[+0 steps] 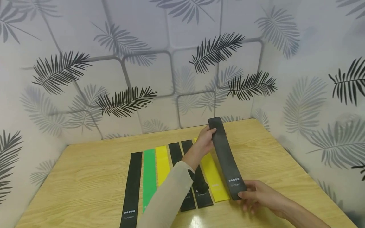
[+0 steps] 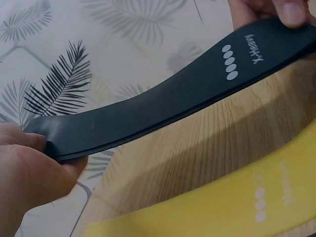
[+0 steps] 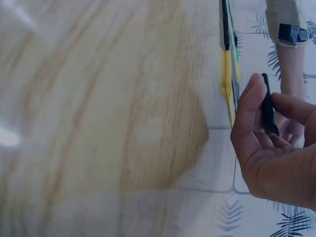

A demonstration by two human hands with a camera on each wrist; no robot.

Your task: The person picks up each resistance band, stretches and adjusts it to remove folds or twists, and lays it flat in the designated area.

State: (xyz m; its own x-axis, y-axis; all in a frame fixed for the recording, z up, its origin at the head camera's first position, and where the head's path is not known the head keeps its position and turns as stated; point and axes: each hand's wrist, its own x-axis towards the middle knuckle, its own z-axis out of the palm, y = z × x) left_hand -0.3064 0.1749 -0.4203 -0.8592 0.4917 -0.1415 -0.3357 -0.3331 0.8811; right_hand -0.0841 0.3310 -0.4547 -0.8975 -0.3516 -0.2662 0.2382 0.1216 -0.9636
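A black resistance loop band (image 1: 227, 155), lettered X-Heavy with a row of pale dots, is stretched lengthwise between both hands above the table. Its far end is pinched by the left hand (image 1: 204, 141), thumb on the upper face. At the lettered near end, the right hand (image 1: 262, 196) grips the band between thumb and fingers. The left wrist view shows the band's two layers and a slight sag. Just left of it lies a yellow band (image 1: 218, 186) with fainter dots. In the right wrist view only the dark end of the held band (image 3: 268, 106) shows.
Left of the yellow band, a row of flat bands continues: black ones (image 1: 132, 186), a green one (image 1: 149, 174) and another yellow one (image 1: 162, 158). The left forearm covers parts of several. The wooden table (image 1: 85, 177) meets a leaf-patterned wall covering (image 1: 159, 72) behind and at right.
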